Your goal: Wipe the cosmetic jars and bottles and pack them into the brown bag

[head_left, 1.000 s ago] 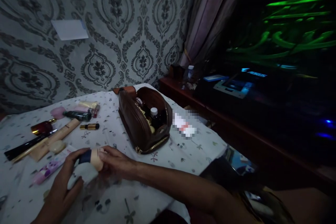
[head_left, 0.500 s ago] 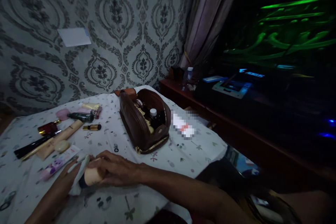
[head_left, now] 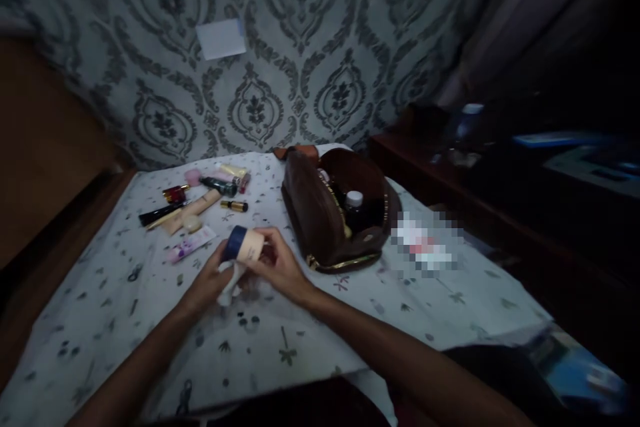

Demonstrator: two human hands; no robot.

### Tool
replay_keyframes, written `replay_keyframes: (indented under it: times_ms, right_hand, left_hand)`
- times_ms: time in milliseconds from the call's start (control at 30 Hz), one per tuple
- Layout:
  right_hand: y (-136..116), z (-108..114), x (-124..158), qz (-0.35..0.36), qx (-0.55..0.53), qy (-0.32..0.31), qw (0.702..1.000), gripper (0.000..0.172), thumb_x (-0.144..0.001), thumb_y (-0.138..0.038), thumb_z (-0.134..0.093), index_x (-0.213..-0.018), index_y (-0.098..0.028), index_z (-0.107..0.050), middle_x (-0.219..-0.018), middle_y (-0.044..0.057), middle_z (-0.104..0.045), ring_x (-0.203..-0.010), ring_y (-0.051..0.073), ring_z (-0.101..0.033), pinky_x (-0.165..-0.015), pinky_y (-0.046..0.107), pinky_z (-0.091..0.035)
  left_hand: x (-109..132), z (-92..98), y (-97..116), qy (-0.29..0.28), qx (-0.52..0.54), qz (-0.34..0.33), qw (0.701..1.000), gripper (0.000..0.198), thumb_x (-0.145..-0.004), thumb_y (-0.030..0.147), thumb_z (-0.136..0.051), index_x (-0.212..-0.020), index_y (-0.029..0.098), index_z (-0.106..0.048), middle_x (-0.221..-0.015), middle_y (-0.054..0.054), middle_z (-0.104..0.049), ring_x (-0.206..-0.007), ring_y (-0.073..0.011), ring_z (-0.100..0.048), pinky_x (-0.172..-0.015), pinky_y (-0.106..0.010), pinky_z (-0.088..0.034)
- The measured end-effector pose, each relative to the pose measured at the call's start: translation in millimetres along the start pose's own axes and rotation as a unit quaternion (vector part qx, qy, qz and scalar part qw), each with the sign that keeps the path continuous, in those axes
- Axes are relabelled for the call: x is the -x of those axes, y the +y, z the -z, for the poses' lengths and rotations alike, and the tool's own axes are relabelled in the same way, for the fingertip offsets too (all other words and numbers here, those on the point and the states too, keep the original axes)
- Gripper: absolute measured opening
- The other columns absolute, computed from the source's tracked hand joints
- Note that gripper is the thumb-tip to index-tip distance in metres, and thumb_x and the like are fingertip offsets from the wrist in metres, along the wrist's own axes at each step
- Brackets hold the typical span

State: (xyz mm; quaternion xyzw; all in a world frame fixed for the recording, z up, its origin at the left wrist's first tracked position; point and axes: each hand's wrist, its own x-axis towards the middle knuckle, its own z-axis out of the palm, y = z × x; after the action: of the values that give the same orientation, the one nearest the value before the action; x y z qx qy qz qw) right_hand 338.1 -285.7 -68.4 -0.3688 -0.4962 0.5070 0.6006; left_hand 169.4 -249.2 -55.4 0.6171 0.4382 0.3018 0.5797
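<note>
My right hand [head_left: 281,265] curled round the jar [head_left: 251,247], my left hand [head_left: 206,281] pinching white cloth [head_left: 230,285], now at the jar's seven o'clock, previously nine

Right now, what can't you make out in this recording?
In the head view:
Navy and beige container: lettering too small and dim to read.
Left hand: most fingers hidden by the container and white cloth.
Brown bag: lower contents hidden by its sides and shadow.
Item right of the bag: pixelated.
</note>
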Motion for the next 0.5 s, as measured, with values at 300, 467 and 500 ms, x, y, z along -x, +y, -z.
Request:
replay_keyframes:
  times_ms: [300, 467, 500]
  right_hand:
    - [8, 1, -10, -0.158, -0.136, -0.051, 0.977, 0.043, -0.081, -0.055, -0.062, -0.109, -0.025, -0.050, -0.075, -0.002, -0.057, -0.056, 0.012, -0.054, -0.044, 0.021, -0.033]
    - [6, -5, -7, -0.184, -0.090, -0.071, 0.976, 0.044, -0.084, -0.066, -0.053, -0.096, -0.024, -0.046, -0.063, -0.006, -0.049, -0.045, 0.009, -0.042, -0.039, 0.020, -0.023]
    - [5, -5, -6, -0.179, -0.070, -0.075, 0.979, 0.046, -0.085, -0.068, -0.050, -0.095, -0.024, -0.046, -0.061, -0.006, -0.047, -0.044, 0.009, -0.040, -0.039, 0.021, -0.023]
  left_hand:
    - [-2, 17.7, 4, -0.008, -0.174, -0.116, 0.978, 0.076, -0.078, 0.041, -0.071, -0.142, 0.020, -0.035, -0.118, -0.012, -0.063, -0.104, -0.0255, -0.062, -0.088, -0.036, -0.050]
    - [0, 25.7, -10, -0.010, -0.317, -0.274, 0.908, 0.080, -0.081, 0.047, -0.067, -0.146, 0.021, -0.029, -0.128, -0.014, -0.056, -0.110, -0.0291, -0.059, -0.093, -0.039, -0.048]
    - [0, 26.5, -12, -0.014, -0.338, -0.304, 0.890, 0.078, -0.082, 0.050, -0.065, -0.146, 0.022, -0.029, -0.127, -0.014, -0.055, -0.109, -0.0287, -0.060, -0.090, -0.038, -0.049]
